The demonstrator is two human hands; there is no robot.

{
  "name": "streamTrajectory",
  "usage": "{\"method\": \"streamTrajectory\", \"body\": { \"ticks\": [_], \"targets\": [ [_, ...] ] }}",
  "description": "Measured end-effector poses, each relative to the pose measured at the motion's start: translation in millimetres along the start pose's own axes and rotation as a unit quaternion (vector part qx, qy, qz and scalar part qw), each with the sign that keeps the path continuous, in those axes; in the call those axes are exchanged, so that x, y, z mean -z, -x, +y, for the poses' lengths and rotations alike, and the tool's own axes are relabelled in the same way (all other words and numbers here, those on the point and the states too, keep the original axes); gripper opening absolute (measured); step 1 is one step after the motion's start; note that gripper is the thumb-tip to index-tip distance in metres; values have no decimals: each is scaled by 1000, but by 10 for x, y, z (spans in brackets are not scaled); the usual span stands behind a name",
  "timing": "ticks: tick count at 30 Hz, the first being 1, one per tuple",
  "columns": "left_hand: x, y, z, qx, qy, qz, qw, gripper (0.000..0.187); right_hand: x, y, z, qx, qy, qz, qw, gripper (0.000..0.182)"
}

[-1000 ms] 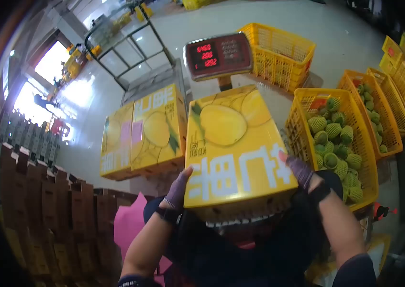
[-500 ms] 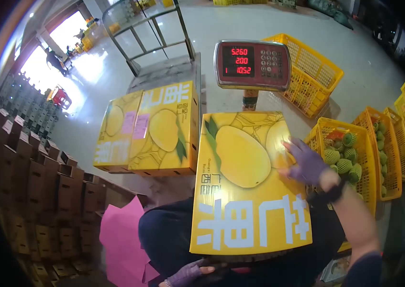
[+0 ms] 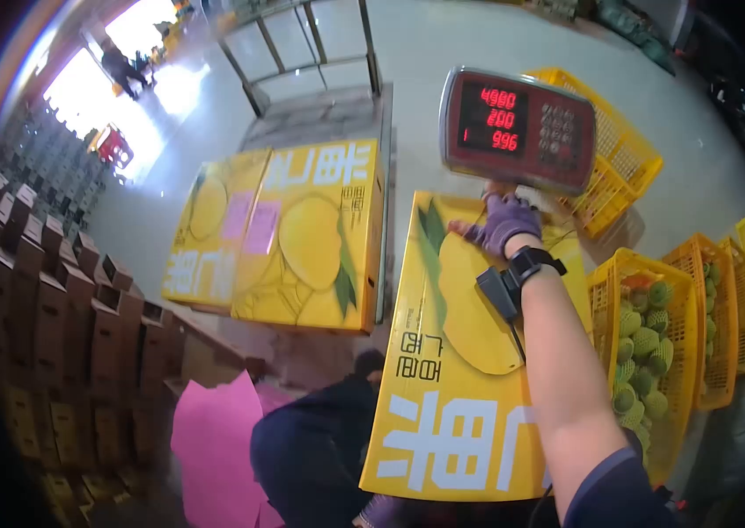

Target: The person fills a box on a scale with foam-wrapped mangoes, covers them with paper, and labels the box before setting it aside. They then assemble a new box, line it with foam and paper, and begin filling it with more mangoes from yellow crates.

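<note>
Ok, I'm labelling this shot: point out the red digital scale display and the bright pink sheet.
Red digital scale display point(image 3: 499, 120), head view: lit number screen.
Bright pink sheet point(image 3: 216, 440), head view: broad middle.

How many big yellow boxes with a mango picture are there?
3. The nearest box is under the right hand. On the cart are the left box and right box, side by side. Others underneath may be hidden.

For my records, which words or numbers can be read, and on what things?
"4980": scale display, top row
"200": middle row
"1 996": bottom row; decimal points unclear
"果": nearest yellow box, and two cart boxes
Too small, blurred or covered: other box characters, keypad, pink slips.
</note>
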State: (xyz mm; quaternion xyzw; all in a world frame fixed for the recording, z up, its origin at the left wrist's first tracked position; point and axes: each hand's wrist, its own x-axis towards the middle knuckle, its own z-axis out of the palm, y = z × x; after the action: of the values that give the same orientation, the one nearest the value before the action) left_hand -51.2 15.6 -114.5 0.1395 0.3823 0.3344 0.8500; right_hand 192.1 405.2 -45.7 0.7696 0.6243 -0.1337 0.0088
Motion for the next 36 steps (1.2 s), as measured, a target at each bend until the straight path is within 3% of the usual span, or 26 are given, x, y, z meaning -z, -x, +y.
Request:
{"method": "streamTrajectory", "body": {
  "ticks": [5, 6, 7, 9, 10, 12, 13, 16, 17, 18, 19, 20, 21, 22, 23, 24, 25, 27, 28, 29, 31, 33, 34, 36],
  "targets": [
    [259, 13, -140, -4, 72, -21, 997, 56, 0, 79, -98, -27, 20, -5, 999, 103],
    [305, 15, -173, -39, -26, -35, 998, 53, -32, 55, -75, -30, 19, -18, 999, 103],
    [231, 21, -130, -32, -24, -27, 999, 53, -78, 74, -74, -26, 46, 17, 998, 99],
    [41, 25, 2, 27, 16, 94, 995, 54, -26, 135, -101, -44, 40, 12, 998, 98],
    [117, 46, -61, 35, 18, 105, 994, 54, -48, 137, -99, -45, 43, 18, 998, 98],
    [329, 21, -194, 8, -41, 10, 999, 54, -102, 111, -118, -60, 36, 2, 998, 98],
    [312, 23, -165, 8, -45, 15, 999, 54, -141, 86, -124, -64, 32, 10, 997, 98],
    [103, -118, -59, 105, 88, 147, 980, 52, -106, 129, -91, -86, -12, -5, 996, 98],
    [31, -192, 5, 128, 130, 180, 967, 52, 8, 128, -119, -112, -7, -54, 992, 110],
    [-19, -240, 63, 150, 174, 209, 951, 52, 54, 110, -121, -108, -12, -63, 992, 108],
    [-9, -233, 64, 134, 167, 196, 957, 52, 37, 100, -95, -106, -15, -74, 991, 106],
    [59, -202, 31, 150, 157, -13, 976, 52, -47, 86, -55, -85, -18, -53, 995, 104],
    [92, -194, 45, 165, 134, -221, 952, 53, -99, 85, -22, -65, -19, -32, 997, 101],
    [-86, -75, 227, 165, -36, -198, 966, 49, -40, 169, -7, -45, -26, -42, 998, 97],
    [-372, 115, 497, 158, -203, -168, 952, 45, -139, 191, 63, -24, -36, -17, 999, 94],
    [-611, 200, 813, -44, -534, -176, 826, 30, -219, 270, 132, 0, -44, -1, 999, 94],
    [-785, 239, 1049, -144, -521, -134, 831, 29, -313, 453, 221, 21, -50, 5, 998, 95],
    [-1066, 190, 1428, -343, -544, 39, 765, 30, -484, 1069, 375, 85, -51, -14, 995, 99],
    [-933, 10, 1542, -469, -600, 64, 645, 29, -427, 1503, 429, 122, -50, -43, 990, 100],
    [-863, -168, 1552, -468, -591, 122, 645, 31, -330, 1975, 519, 158, -49, -71, 984, 101],
    [-639, -505, 1439, -426, -661, 201, 585, 44, -444, 2669, 773, 227, -46, -79, 970, 99],
    [-639, -516, 1313, -239, -713, 207, 626, 58, -476, 3130, 986, 244, -65, -54, 966, 96],
    [-646, -506, 1330, -247, -770, 188, 558, 68, -507, 3265, 981, 207, 23, 12, 978, 89],
    [-650, -426, 1286, -240, -783, 171, 548, 68, -549, 3356, 957, 144, 0, 44, 989, 85]
  ]
}}
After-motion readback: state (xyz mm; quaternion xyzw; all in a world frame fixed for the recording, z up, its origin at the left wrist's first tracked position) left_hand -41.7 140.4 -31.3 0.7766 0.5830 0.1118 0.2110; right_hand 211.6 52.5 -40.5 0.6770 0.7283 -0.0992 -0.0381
